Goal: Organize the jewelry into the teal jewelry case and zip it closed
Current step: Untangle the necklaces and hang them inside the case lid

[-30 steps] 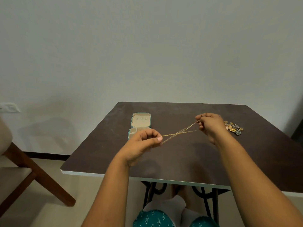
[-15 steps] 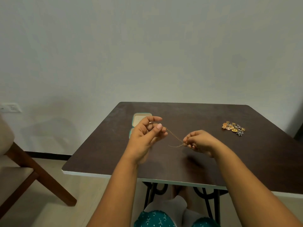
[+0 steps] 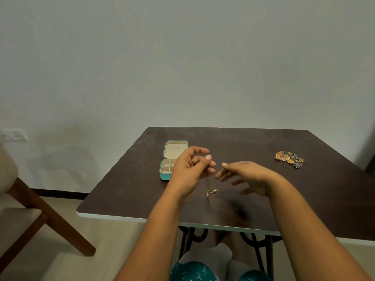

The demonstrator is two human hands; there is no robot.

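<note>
Bare forearms; teal patterned garment [image 3: 194, 272], perhaps trousers

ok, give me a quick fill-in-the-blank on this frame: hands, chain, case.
1. The gold chain hangs from the ____ hand.
2. The right hand holds ____.
3. The teal jewelry case lies with its lid ____.
4. The pile of loose jewelry lies on the table to the ____ of both hands.

Missing: left; nothing; open; right

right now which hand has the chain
The left hand: its thumb and fingers pinch the gold chain, which hangs down toward the table. The right hand is spread open, holding nothing.
</note>
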